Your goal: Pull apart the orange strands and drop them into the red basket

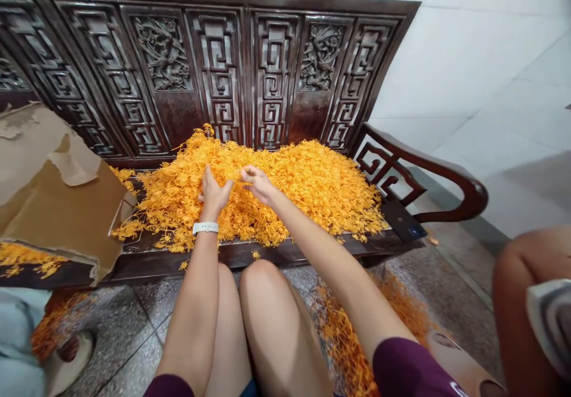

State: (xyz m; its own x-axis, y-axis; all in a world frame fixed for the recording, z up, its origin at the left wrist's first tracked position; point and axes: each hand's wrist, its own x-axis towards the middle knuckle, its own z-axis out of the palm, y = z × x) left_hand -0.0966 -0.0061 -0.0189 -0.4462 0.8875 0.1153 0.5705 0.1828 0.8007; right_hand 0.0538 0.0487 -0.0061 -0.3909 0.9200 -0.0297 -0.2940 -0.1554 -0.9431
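A large heap of small orange flower-like pieces [312, 188] lies across the seat of a dark carved wooden bench [178, 266]. Over the left part of the heap is my left hand [215, 191], a white band on its wrist, thumb apart from the fingers, touching the pieces. Just to its right, my right hand [256, 184] has thumb and fingertips pinched together at the heap; an orange piece seems to be at the fingertips, though too small to make out clearly.
Torn cardboard [66, 206] stands on the bench at left. A dark phone [404, 221] lies by the armrest [464, 200]. Orange strands [348, 337] cover floor below right. Another person's leg [513, 302] is at right; part of another person [20, 337] shows at lower left.
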